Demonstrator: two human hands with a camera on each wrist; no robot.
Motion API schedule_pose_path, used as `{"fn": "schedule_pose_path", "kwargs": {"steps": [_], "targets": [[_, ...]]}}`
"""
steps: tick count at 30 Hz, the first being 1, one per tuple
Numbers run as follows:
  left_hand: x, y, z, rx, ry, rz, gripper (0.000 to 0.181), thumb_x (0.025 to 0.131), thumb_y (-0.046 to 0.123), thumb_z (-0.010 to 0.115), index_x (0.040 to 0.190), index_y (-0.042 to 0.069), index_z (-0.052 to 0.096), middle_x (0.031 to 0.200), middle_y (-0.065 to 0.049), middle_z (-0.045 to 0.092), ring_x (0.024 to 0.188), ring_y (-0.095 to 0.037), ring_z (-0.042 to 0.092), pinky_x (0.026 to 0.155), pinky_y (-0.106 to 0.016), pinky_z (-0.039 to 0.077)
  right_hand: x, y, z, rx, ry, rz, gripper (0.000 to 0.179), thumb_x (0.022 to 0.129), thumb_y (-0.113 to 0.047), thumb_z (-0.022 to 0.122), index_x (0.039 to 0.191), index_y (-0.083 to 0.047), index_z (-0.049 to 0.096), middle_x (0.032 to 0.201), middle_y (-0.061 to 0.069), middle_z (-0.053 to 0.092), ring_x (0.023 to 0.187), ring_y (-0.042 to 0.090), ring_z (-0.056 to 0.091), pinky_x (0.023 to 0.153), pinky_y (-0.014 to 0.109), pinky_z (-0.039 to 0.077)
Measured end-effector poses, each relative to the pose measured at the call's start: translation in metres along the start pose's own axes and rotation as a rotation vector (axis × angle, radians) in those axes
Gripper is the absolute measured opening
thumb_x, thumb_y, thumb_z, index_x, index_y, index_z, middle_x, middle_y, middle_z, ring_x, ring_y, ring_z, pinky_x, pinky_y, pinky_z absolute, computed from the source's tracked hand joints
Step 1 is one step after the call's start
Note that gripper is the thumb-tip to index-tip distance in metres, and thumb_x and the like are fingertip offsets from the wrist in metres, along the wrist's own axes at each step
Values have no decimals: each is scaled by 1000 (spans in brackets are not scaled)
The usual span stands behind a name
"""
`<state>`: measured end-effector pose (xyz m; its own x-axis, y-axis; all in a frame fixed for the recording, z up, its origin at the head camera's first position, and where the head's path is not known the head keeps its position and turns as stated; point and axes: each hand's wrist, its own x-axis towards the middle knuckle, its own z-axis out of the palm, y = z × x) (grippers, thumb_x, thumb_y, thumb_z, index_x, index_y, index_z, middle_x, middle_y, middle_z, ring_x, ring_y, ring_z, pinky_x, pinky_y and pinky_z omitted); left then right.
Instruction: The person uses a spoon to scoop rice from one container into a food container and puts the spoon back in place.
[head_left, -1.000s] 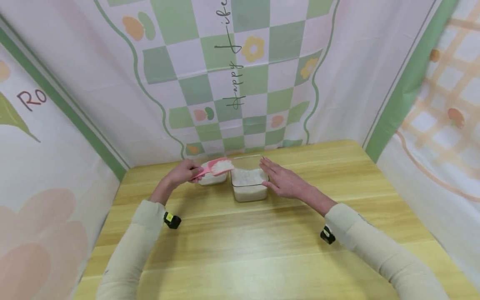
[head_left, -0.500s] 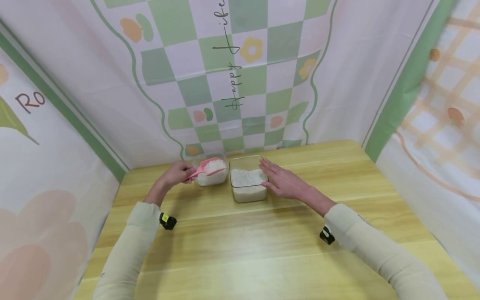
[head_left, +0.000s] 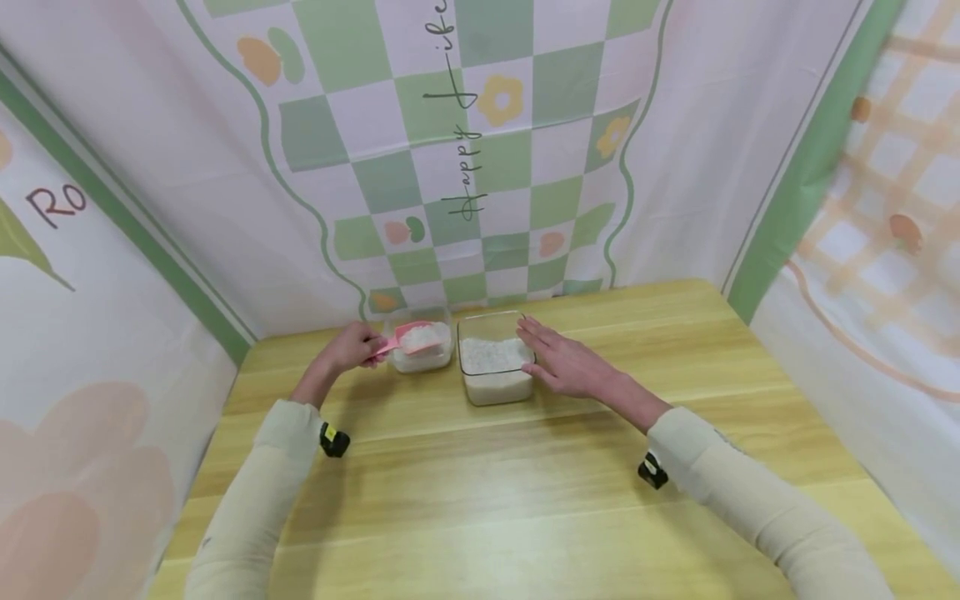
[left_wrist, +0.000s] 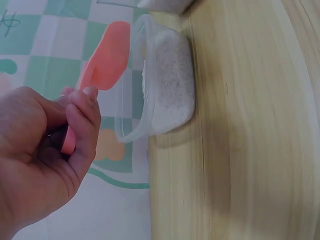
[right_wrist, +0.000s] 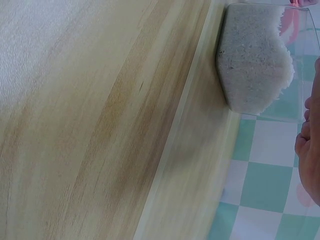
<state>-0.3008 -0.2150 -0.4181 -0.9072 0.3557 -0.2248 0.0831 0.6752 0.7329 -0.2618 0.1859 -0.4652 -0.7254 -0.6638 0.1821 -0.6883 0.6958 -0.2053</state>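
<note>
My left hand [head_left: 354, 346] grips the handle of a pink scoop [left_wrist: 111, 57], fingers curled round it. White rice [head_left: 423, 337] fills the scoop, which is over the smaller clear plastic container [left_wrist: 172, 82] at the left. That container holds white rice too. Beside it on the right stands a larger clear glass container [head_left: 498, 390], partly filled with rice [right_wrist: 255, 60] whose surface is uneven. My right hand [head_left: 566, 360] rests against the right side of the glass container, its fingers extended along the rim. In the right wrist view only part of that hand [right_wrist: 311, 145] shows.
Both containers stand near the back edge of a wooden table [head_left: 480, 500]. Behind them hangs a checkered cloth [head_left: 495, 183], close to the table's back edge. More cloth [head_left: 97, 333] hangs along the left and right sides.
My left hand has moved left with the loaded scoop, from near the glass container's left rim to over the smaller container. The right hand stays at the glass container.
</note>
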Motion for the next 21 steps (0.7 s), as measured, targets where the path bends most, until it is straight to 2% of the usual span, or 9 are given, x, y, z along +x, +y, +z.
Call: {"fn": "schedule_pose_path", "kwargs": {"steps": [3,10,21], "targets": [[2,1,0,56,7,2,28,103,5,48,101,-17,66,82,-23,69,61,-12,59,58,-21,53,-1,0,0,-6,4,-5,65,106,-37,44,152,6,30,162,24,23,150,37,26,118,50,33],[6,6,1,172,47,-16,29,103,9,50,94,-11,69,80,-18,69,64,-15,61,63,-29,55,-1,-1,0,8,9,-5,65,105,-35,48,152,5,29,163,22,23,151,36,25,118,50,33],[12,10,2,204,78,-86,27,103,11,50,92,-5,70,87,-19,70,73,-24,65,64,-26,54,-1,2,2,-5,22,-18,66,106,-38,44,151,7,31,161,25,26,150,37,28,117,51,35]]}}
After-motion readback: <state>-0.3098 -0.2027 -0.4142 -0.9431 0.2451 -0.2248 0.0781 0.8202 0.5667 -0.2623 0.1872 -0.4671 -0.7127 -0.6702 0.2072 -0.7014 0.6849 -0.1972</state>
